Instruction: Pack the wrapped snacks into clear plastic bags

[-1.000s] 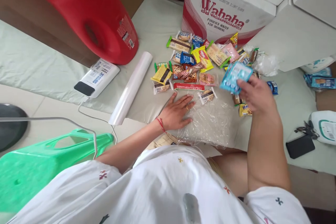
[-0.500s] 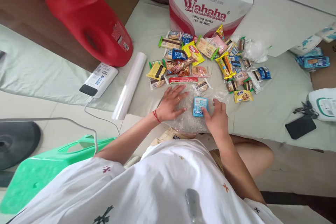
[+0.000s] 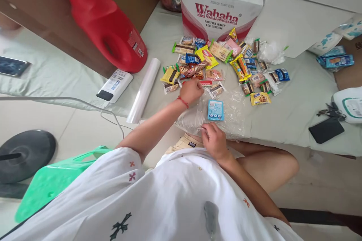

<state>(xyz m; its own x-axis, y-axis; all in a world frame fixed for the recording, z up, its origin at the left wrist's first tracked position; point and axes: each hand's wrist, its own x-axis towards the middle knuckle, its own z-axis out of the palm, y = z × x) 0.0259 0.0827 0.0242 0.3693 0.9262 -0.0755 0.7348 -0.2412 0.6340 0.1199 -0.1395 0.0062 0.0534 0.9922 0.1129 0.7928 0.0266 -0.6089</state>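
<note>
A light-blue snack packet (image 3: 215,110) lies flat on a sheet of clear plastic film (image 3: 234,122) at the table's front edge. At the film's near edge, my right hand (image 3: 216,141) is closed, with thumb and fingers pinching the film. My left hand (image 3: 191,92) is curled closed by the film's far left corner, over part of a red stick-shaped packet (image 3: 206,83). Its fingertips are hidden from me, so what they grip cannot be made out. Just beyond the film lies a small clear-wrapped biscuit (image 3: 216,89).
Several wrapped snacks (image 3: 207,55) are heaped before a Wahaba-style white and red carton (image 3: 220,11). Left of them are a film roll (image 3: 143,90), a white power bank (image 3: 115,86) and a red jug (image 3: 109,26). A green stool (image 3: 53,184) stands on the floor; a black pouch (image 3: 326,130) lies right.
My left hand has gone from lying spread on the film to curled, farther forward. The right hand has left the blue packet and drawn back to the film's near edge.
</note>
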